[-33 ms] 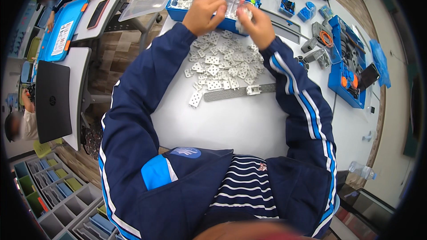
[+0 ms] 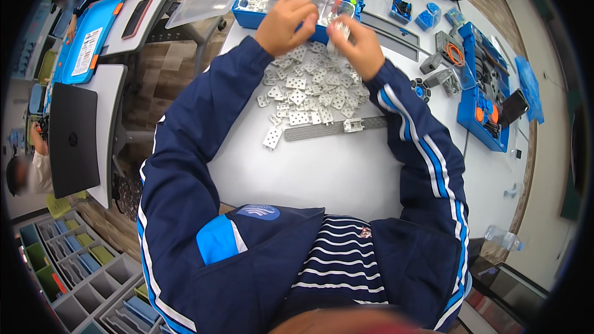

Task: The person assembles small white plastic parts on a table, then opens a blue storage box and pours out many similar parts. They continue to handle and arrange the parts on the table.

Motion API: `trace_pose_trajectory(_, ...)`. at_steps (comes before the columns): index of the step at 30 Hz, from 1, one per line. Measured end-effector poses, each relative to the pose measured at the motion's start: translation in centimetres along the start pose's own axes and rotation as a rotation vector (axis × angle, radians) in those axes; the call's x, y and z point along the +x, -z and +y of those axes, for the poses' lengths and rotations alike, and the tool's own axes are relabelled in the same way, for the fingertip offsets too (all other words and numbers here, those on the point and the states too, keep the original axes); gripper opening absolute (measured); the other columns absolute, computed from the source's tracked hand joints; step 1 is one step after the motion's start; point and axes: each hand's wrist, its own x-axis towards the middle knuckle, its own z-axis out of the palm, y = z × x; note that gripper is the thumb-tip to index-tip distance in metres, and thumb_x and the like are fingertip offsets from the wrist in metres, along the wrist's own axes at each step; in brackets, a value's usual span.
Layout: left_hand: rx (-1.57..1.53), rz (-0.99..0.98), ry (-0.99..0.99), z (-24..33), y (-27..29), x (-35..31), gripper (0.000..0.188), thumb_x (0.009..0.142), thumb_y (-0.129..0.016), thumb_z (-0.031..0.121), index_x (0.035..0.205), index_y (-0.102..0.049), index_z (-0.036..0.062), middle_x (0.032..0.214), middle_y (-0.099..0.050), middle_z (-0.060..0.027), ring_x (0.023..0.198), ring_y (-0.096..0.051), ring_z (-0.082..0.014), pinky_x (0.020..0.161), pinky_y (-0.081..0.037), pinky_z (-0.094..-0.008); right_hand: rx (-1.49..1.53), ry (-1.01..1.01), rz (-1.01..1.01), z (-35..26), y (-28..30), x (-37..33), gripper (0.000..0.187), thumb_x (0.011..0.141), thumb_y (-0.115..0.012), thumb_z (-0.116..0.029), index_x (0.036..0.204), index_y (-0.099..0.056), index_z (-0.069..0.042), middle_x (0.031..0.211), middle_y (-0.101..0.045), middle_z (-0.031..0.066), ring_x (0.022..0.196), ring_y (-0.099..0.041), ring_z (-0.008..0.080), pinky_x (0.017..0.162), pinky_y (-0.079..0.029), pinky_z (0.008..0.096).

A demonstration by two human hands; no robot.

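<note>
My right hand (image 2: pixel 360 49) is closed around some white plastic building pieces (image 2: pixel 340 32), just in front of the blue parts box (image 2: pixel 249 20). Next to it, my left hand (image 2: pixel 284 28) is held over the near edge of that box with its fingers curled; whatever it grips, if anything, is hidden. Below both hands lies a loose pile of white perforated connector pieces (image 2: pixel 303 96) on the white table. A long grey perforated strip (image 2: pixel 315 131) lies in front of the pile, with one white bracket piece (image 2: pixel 353 125) on it.
To the right stands another blue box (image 2: pixel 468 111) of dark parts, beside a grey unit with an orange cable (image 2: pixel 455 55). Small tubs of blue parts (image 2: pixel 427 20) sit at the far right. A clear lid (image 2: pixel 201 1) projects left of the parts box; a laptop (image 2: pixel 73 142) rests farther left.
My right hand has come slightly down and nearer with the white pieces. My left hand has shifted a little nearer and right.
</note>
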Motion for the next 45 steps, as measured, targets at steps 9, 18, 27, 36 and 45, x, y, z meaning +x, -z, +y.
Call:
trace_pose_trajectory(9,-0.478,-0.218,0.229,4.8,-1.5,-4.8,0.028,0.093,-0.045,-0.01,0.116,-0.056,0.0,0.1,-0.057,-0.015,0.097,-0.059,-0.0291,0.088,-0.049,-0.038,-0.254,0.237,-0.247,-0.6,-0.9,-4.7,0.036,0.097,-0.069,-0.03,0.114,-0.064,0.001,0.099,-0.062,0.018,0.096,-0.06,0.0354,0.09,-0.049,0.0414)
trace_pose_trajectory(18,-0.427,0.077,0.334,3.2,1.1,-3.9,0.029,0.099,-0.048,-0.003,0.125,-0.06,0.0018,0.102,-0.067,-0.0081,0.095,-0.065,-0.0175,0.092,-0.051,-0.031,-0.645,0.265,-0.306,2.1,2.3,7.8,0.049,0.097,-0.067,-0.045,0.106,-0.068,0.004,0.096,-0.072,0.019,0.089,-0.072,0.0313,0.077,-0.058,0.0389)
trace_pose_trajectory(27,-0.284,0.287,0.488,0.1,4.1,-6.4,0.028,0.104,-0.052,0.008,0.131,-0.057,0.0024,0.103,-0.068,-0.0062,0.09,-0.064,-0.0133,0.082,-0.051,-0.0284,-1.043,-0.04,-0.816,2.7,0.5,10.0,0.103,0.084,-0.055,-0.085,0.126,-0.061,0.009,0.115,-0.066,0.0275,0.106,-0.069,0.0394,0.088,-0.057,0.0444)
trace_pose_trajectory(36,-0.223,0.238,0.433,-0.5,2.4,-8.0,0.028,0.098,-0.057,0.004,0.126,-0.061,0.0057,0.096,-0.072,-0.0052,0.085,-0.068,-0.0155,0.069,-0.054,-0.0288,-1.074,0.056,-0.82,4.2,0.2,10.6,0.107,0.078,-0.062,-0.086,0.133,-0.061,0.006,0.129,-0.065,0.0249,0.11,-0.069,0.0377,0.091,-0.056,0.0423)
trace_pose_trajectory(45,-0.147,0.067,0.479,-0.8,0.4,-9.1,0.028,0.104,-0.058,0.02,0.129,-0.059,0.0088,0.095,-0.07,-0.0067,0.075,-0.067,-0.0214,0.067,-0.053,-0.0327,-0.843,-0.191,-0.882,3.9,1.8,12.9,0.115,0.072,-0.07,-0.085,0.141,-0.055,0.006,0.123,-0.066,0.0268,0.11,-0.069,0.0359,0.09,-0.057,0.0377)
